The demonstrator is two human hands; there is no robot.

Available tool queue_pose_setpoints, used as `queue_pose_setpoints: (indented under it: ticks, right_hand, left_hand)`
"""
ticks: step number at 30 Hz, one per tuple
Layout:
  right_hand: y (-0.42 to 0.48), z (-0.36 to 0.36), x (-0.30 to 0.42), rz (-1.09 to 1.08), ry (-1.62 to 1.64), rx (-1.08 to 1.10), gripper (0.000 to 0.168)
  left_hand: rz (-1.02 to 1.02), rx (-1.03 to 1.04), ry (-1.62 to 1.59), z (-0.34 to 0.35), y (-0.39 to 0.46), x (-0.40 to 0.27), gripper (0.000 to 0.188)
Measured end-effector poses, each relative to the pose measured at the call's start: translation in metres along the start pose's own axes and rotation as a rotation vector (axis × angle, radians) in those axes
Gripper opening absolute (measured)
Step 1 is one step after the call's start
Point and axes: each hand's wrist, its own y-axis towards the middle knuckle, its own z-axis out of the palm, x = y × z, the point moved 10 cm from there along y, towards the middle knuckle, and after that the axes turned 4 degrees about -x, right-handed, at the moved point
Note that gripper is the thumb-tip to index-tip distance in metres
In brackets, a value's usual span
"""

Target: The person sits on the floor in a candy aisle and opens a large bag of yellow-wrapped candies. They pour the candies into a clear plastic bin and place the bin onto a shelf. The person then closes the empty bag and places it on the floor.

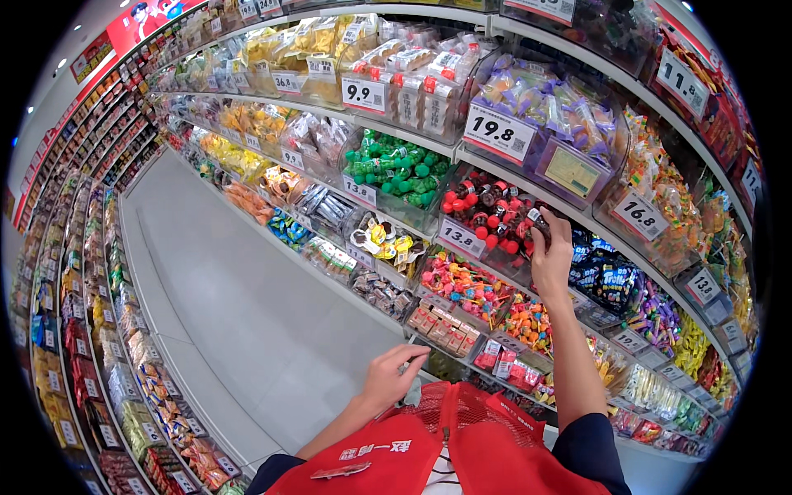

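Observation:
My right hand [552, 250] reaches into a clear bin of small dark bottle-shaped candies with red caps [495, 207]. Its thumb and fingers pinch one dark bottle candy [537, 219] at the bin's right end. My left hand [394, 371] hovers in front of my red vest, near the lower shelf edge, its thumb and index finger close together; whether it holds anything small cannot be told. Left of the red-capped candies is a bin of green bottle-shaped candies [396, 164]. Below sits a bin of colourful wrapped lollipops [464, 281].
Tiered shelves of candy bins with price tags [461, 238] curve along the right. A bin of purple-wrapped sweets [550, 105] sits above my right hand, dark blue packets [603, 278] beside it. A grey aisle floor [235, 297] separates these from snack shelves [80, 322] at left.

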Motion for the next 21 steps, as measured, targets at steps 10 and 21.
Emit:
queue_pose_setpoints:
  ticks: [10, 21]
  right_hand:
    - [-0.018, 0.037, -0.057, 0.832, 0.793, 0.135, 0.028]
    - [-0.034, 0.048, -0.017, 0.844, 0.832, 0.786, 0.028]
  left_hand:
    - [-0.016, 0.010, -0.078, 0.011, 0.015, 0.000, 0.017]
    - [0.025, 0.187, -0.372, 0.081, 0.134, -0.037, 0.059]
